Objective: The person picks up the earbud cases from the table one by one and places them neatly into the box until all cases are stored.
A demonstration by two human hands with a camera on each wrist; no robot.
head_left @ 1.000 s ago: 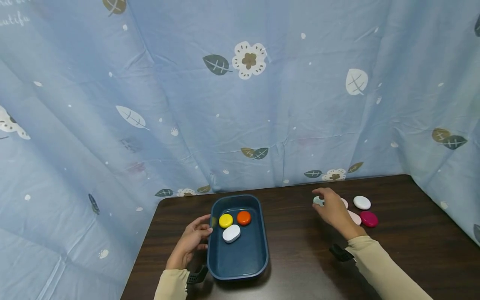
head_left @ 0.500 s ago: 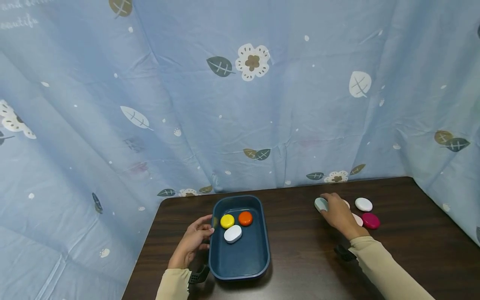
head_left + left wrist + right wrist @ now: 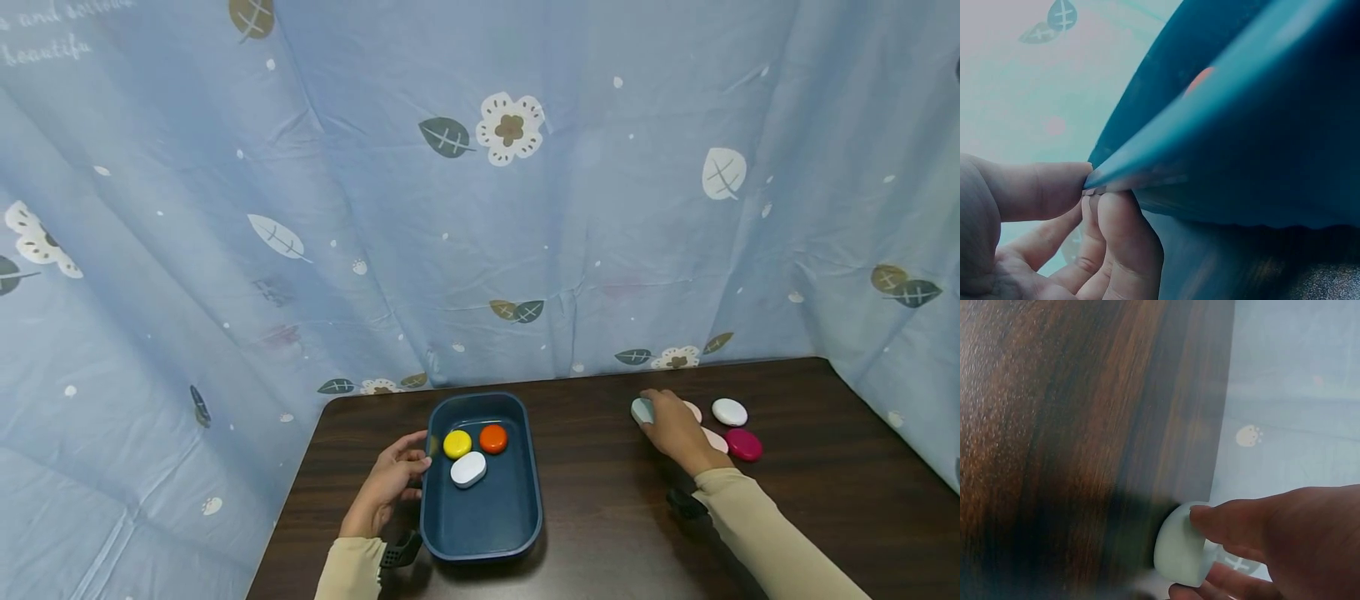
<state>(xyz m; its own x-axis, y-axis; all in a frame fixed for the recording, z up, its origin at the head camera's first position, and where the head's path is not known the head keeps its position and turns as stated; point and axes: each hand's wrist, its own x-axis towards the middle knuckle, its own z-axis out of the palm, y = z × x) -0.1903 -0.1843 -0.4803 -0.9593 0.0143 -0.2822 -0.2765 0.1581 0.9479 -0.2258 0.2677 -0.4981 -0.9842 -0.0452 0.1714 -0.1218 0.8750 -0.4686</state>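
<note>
In the head view my left hand [image 3: 384, 490] is at the left side of a dark blue tray [image 3: 480, 521], pinching its rim between thumb and fingers, as the left wrist view shows close up. Inside the tray lie a round yellow piece [image 3: 457, 444], a round orange piece [image 3: 493, 439] and a white oval piece [image 3: 468, 470]. Over at the right, my right hand [image 3: 673, 431] grips a smooth pale green oval piece [image 3: 1180, 547] by its sides. Its thumb lies on the piece in the right wrist view, with other fingers at the lower edge.
Around my right hand sit a white round piece [image 3: 730, 412], a magenta piece [image 3: 744, 445] and two pale pink pieces [image 3: 716, 440], partly covered by the hand. The dark wooden table [image 3: 585, 492] ends at a blue patterned curtain [image 3: 585, 208].
My right hand has come down over the pale green oval piece and closed on it. The left hand has stayed at the tray's rim. The head view has shifted slightly.
</note>
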